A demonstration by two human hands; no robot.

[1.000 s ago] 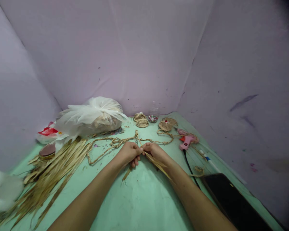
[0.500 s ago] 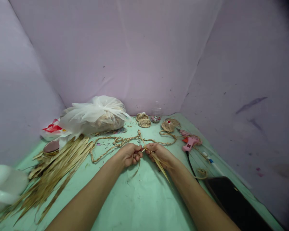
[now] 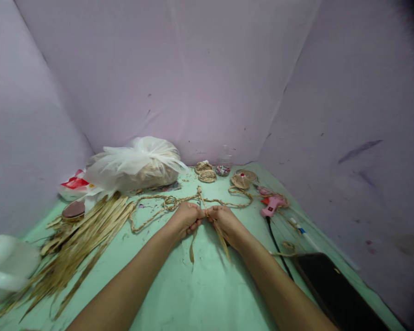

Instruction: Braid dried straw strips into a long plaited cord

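A thin braided fibre cord (image 3: 202,196) runs toward me on the green table, and its near end sits between my hands. My left hand (image 3: 187,219) is closed in a pinch on a strand of it, a loose strip hanging below. My right hand (image 3: 223,222) pinches the cord's strands from the other side, and dry strips (image 3: 222,241) trail down from under it. The fingertips of both hands nearly touch. Long twisted rope (image 3: 158,212) lies looped beyond my left hand.
Dry leaf strips (image 3: 86,243) spread at left, near a white jug (image 3: 10,269) and a plastic bag (image 3: 138,163). Coiled fibre pieces (image 3: 207,176) and a bead jar (image 3: 223,170) stand at the back. A pink glue gun (image 3: 272,206) and dark tablet-like object (image 3: 334,289) are at right.
My hands have drawn slightly closer together. The strips under my right hand now hang more steeply, and the strip below my left hand has swung to hang straighter.
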